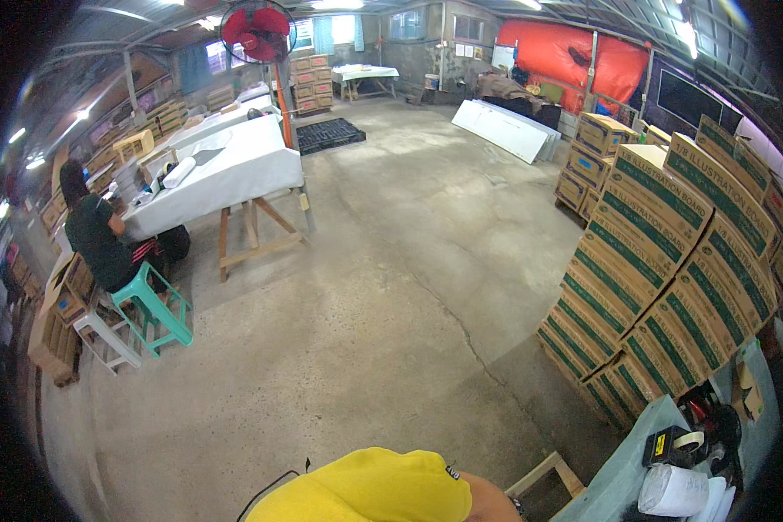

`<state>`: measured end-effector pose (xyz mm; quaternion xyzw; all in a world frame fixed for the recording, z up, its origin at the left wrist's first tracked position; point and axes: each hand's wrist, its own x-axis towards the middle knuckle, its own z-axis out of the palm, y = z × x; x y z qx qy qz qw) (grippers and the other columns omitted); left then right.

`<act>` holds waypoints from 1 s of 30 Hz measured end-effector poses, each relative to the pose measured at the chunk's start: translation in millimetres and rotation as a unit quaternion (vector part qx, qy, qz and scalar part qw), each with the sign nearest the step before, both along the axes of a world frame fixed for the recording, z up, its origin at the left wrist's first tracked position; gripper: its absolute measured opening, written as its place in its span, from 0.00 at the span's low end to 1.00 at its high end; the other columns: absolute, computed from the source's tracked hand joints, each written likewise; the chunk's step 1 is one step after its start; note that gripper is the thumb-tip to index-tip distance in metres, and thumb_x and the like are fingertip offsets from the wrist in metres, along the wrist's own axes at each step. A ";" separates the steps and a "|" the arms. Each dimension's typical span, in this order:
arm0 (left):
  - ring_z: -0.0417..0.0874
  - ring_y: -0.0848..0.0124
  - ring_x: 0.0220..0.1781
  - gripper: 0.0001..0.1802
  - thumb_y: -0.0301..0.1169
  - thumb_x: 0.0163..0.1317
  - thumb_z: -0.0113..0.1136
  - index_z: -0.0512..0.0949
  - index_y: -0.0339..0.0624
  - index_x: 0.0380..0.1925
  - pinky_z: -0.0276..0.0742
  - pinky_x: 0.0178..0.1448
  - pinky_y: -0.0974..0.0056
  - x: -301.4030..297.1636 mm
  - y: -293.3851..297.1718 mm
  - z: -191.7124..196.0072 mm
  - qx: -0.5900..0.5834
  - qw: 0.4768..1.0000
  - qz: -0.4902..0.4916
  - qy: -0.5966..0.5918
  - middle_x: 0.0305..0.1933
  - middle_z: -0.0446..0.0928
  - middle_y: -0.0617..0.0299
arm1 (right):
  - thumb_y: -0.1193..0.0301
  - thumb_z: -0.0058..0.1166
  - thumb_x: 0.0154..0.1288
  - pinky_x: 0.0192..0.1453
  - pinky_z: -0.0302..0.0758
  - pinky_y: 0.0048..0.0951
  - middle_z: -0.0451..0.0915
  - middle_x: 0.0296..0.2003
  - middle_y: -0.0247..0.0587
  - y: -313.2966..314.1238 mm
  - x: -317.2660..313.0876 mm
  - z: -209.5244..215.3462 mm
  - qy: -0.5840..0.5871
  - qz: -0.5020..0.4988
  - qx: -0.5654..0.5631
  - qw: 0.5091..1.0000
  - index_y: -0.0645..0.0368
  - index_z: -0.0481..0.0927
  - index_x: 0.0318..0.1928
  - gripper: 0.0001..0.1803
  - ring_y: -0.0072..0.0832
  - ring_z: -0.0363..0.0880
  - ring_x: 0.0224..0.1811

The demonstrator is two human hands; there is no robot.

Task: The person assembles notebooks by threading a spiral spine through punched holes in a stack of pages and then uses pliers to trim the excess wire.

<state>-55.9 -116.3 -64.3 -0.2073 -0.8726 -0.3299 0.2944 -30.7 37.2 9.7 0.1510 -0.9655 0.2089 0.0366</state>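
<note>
Can't tell if my grip is open or closed, or if it's on anything, since my left hand and right hand are both out of view. All you get of me is a yellow sleeve (pixel 365 491) at six o'clock and some bare right arm (pixel 489 501) beside it.

Nearest stuff is the pale green table (pixel 622 465), around two o'clock from that arm, well apart from it. On it there's a black tape dispenser (pixel 664 445) with a white wrapped bundle (pixel 672 490) just below it. A wooden frame (pixel 548 480) sits between my arm and the table, so that's kinda in the way.

Going by the whole view now: big stack of cardboard boxes (pixel 639 226) at three o'clock, white boards (pixel 500 130) leaning at one, black pallet (pixel 332 136) and red fan (pixel 257 33) at eleven, white-covered table (pixel 235 165) at ten. Someone (pixel 96 230) at nine is sitting on a green stool (pixel 154 304).

The green table's long edge slants from seven up to one, and the dispenser's tape roll faces roughly three.
</note>
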 end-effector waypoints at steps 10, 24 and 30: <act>0.69 0.53 0.43 0.19 0.46 0.55 0.53 0.76 0.40 0.31 0.62 0.50 0.46 5.3 -0.8 4.9 -0.009 1.000 0.000 -0.015 0.37 0.70 0.48 | 0.56 0.51 0.63 0.35 0.74 0.41 0.80 0.29 0.57 14.6 -14.5 -33.1 0.005 0.004 -0.008 1.000 0.64 0.79 0.32 0.21 0.47 0.79 0.31; 0.69 0.53 0.46 0.18 0.44 0.60 0.51 0.76 0.40 0.38 0.62 0.53 0.47 2.7 0.3 4.7 -0.032 0.998 -0.014 -0.048 0.41 0.71 0.48 | 0.56 0.51 0.63 0.35 0.74 0.41 0.79 0.28 0.56 25.2 -17.7 -48.4 0.017 -0.006 -0.013 1.000 0.64 0.79 0.31 0.21 0.47 0.79 0.31; 0.69 0.54 0.45 0.17 0.44 0.59 0.52 0.76 0.41 0.35 0.62 0.51 0.47 5.3 0.4 7.0 -0.006 1.000 -0.007 -0.027 0.39 0.71 0.49 | 0.56 0.51 0.62 0.35 0.74 0.41 0.79 0.28 0.56 15.0 -9.5 -29.9 0.017 -0.012 -0.009 1.000 0.64 0.79 0.31 0.21 0.47 0.79 0.31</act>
